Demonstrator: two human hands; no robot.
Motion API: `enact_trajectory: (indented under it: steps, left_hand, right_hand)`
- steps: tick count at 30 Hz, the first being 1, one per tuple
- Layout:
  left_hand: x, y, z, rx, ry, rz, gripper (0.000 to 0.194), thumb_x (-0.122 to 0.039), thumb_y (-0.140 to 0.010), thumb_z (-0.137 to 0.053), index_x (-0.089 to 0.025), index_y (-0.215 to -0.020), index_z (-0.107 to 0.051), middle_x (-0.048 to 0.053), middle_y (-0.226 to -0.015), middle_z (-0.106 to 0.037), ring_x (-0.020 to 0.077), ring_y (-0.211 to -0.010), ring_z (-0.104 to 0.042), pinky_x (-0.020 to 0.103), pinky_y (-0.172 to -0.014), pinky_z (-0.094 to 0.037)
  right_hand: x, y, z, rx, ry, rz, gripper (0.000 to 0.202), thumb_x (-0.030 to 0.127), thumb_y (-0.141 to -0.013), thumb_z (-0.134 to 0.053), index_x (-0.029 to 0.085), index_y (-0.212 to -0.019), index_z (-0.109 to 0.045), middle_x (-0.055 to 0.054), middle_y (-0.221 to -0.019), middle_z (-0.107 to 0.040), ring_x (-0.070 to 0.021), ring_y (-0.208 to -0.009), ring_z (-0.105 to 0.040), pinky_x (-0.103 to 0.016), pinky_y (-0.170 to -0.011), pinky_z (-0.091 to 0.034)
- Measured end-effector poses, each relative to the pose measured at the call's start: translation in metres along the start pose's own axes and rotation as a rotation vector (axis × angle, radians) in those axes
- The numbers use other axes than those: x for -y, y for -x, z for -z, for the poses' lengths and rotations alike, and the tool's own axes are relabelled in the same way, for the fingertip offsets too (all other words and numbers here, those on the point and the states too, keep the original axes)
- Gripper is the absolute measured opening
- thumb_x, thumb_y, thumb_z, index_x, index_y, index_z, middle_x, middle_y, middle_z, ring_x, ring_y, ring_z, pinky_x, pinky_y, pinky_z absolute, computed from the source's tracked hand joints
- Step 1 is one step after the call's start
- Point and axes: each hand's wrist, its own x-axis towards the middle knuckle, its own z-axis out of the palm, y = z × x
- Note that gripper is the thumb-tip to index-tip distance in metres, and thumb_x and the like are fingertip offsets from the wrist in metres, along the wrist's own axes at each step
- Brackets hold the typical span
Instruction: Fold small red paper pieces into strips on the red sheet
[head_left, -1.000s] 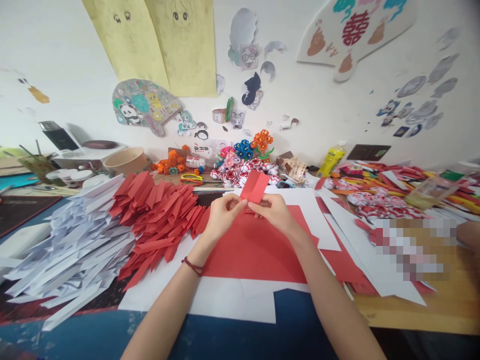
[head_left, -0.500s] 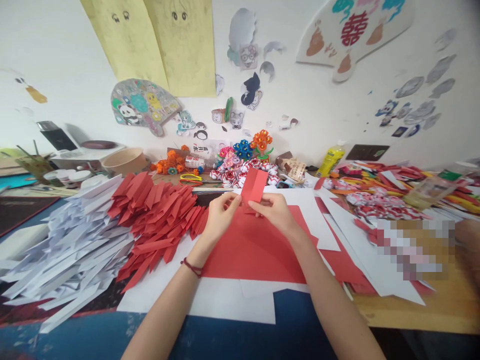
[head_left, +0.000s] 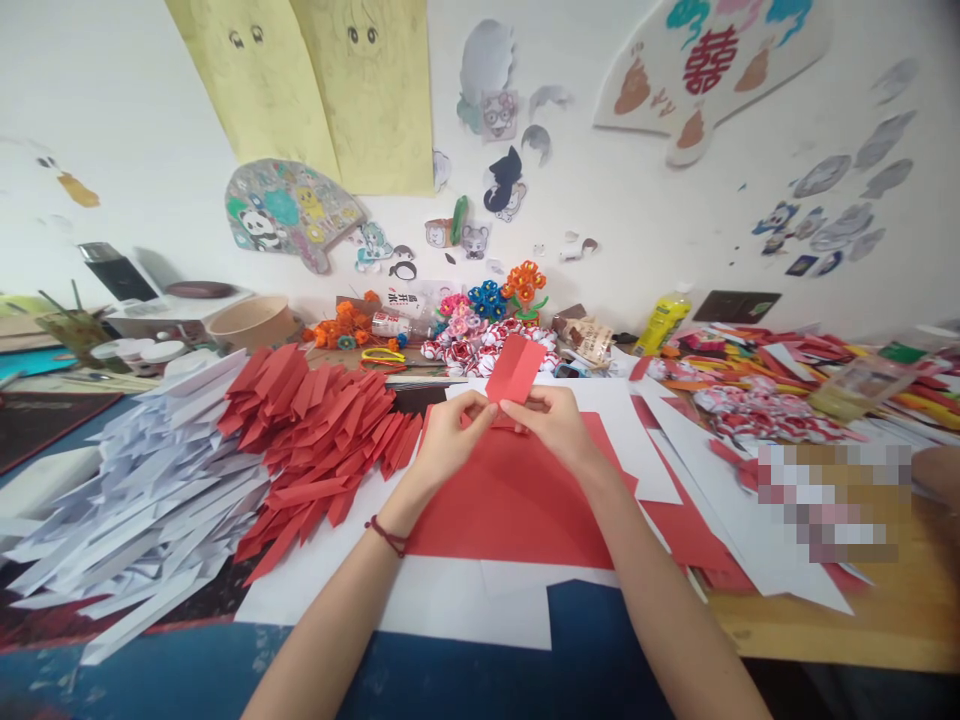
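Observation:
A small creased piece of red paper [head_left: 517, 366] is held up between my two hands, above a large red sheet [head_left: 517, 500]. My left hand [head_left: 454, 430] pinches its lower left corner between thumb and fingers. At its lower right edge, my right hand [head_left: 551, 425] grips it, thumb in front and fingers behind. The red sheet rests on white paper [head_left: 465, 600]. Left of my hands lies a heap of folded red strips [head_left: 322, 430], beside a heap of folded white strips [head_left: 165, 490].
Behind my hands stand paper flowers [head_left: 487, 300], yellow-handled pliers [head_left: 382, 357] and a round wooden container [head_left: 247, 322]. A yellow bottle [head_left: 664, 318] is at the back right. At the right edge, part of another person's arm [head_left: 934, 475] shows near a blurred patch.
The small red paper has tilted to the right and its crease looks changed. My left hand has shifted slightly right, closer to my right hand.

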Motion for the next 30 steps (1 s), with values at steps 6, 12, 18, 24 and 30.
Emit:
enact_trajectory:
  steps: [6, 12, 18, 24, 30]
  left_hand:
    - [0.0, 0.002, -0.003, 0.008, -0.055, -0.016, 0.025, -0.036, -0.091, -0.051, -0.017, -0.079, -0.062, 0.0, -0.074, -0.063, 0.0113, -0.067, -0.051, 0.022, -0.067, -0.039]
    - [-0.002, 0.002, -0.005, 0.005, -0.056, -0.007, 0.025, -0.035, -0.091, -0.049, -0.017, -0.08, -0.062, 0.001, -0.077, -0.064, 0.0123, -0.069, -0.052, 0.023, -0.068, -0.039]
    - [-0.001, 0.003, -0.004, -0.02, -0.051, -0.024, 0.02, -0.032, -0.09, -0.053, -0.017, -0.08, -0.061, -0.001, -0.075, -0.062, 0.0113, -0.068, -0.051, 0.022, -0.066, -0.038]
    - [-0.001, 0.003, -0.004, -0.02, -0.042, -0.023, 0.021, -0.033, -0.091, -0.051, -0.017, -0.08, -0.06, -0.002, -0.073, -0.059, 0.0104, -0.065, -0.048, 0.022, -0.063, -0.036]
    - [0.002, 0.002, -0.005, -0.052, -0.086, -0.033, 0.02, -0.032, -0.091, -0.051, -0.017, -0.079, -0.058, -0.002, -0.071, -0.056, 0.0106, -0.065, -0.047, 0.022, -0.064, -0.035]
  right_hand:
    - [-0.003, -0.001, 0.003, -0.027, 0.002, 0.011, 0.028, 0.043, -0.075, -0.072, 0.015, -0.077, -0.071, -0.005, -0.07, -0.068, -0.0174, -0.059, -0.061, -0.028, -0.055, -0.047]
    - [-0.004, -0.003, 0.006, -0.054, 0.03, 0.004, 0.032, 0.046, -0.074, -0.071, 0.015, -0.076, -0.071, -0.005, -0.07, -0.068, -0.0167, -0.059, -0.058, -0.028, -0.057, -0.047]
    - [-0.002, -0.001, 0.002, -0.024, 0.023, -0.003, 0.031, 0.046, -0.074, -0.072, 0.015, -0.075, -0.069, -0.005, -0.068, -0.067, -0.0163, -0.058, -0.057, -0.028, -0.055, -0.046]
    - [-0.003, -0.001, 0.002, 0.003, -0.008, 0.009, 0.029, 0.043, -0.076, -0.071, 0.014, -0.076, -0.07, -0.005, -0.071, -0.068, -0.0154, -0.059, -0.059, -0.026, -0.055, -0.047]
    - [-0.011, -0.003, 0.002, 0.021, -0.003, -0.012, 0.033, 0.045, -0.073, -0.073, 0.013, -0.082, -0.072, -0.006, -0.077, -0.071, -0.0161, -0.062, -0.062, -0.026, -0.056, -0.049]
